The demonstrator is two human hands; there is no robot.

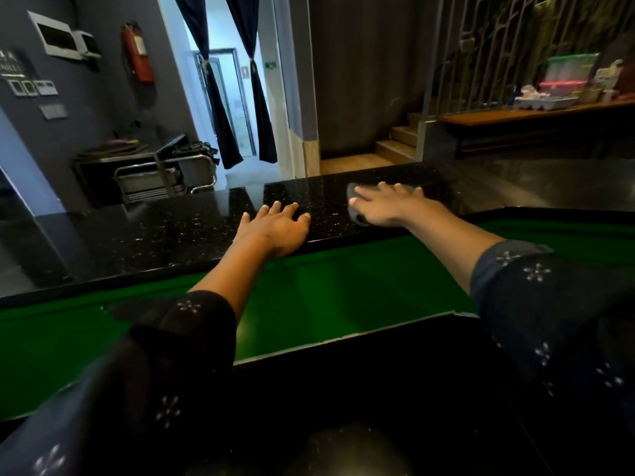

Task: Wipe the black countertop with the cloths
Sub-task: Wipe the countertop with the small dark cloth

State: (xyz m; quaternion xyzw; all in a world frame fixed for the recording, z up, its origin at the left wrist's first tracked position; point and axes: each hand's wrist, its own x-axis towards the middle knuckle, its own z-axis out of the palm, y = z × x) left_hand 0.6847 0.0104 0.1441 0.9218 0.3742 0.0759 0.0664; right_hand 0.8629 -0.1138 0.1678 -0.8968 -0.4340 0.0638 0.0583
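Observation:
The black speckled countertop point(165, 231) runs across the middle of the head view. My right hand point(385, 204) lies flat with spread fingers on a dark grey cloth point(354, 214), pressing it onto the countertop near its far right part. Only the cloth's edges show around the hand. My left hand point(275, 226) rests on the bare countertop to the left of the cloth, fingers straight and slightly spread, holding nothing. Both arms reach forward in dark flower-print sleeves.
A green surface point(309, 297) lies between me and the countertop, with a black area below it. Beyond the counter stand a metal cart point(161, 180), a curtained doorway point(233, 108), wooden steps point(395, 146) and a shelf with plastic containers point(563, 84).

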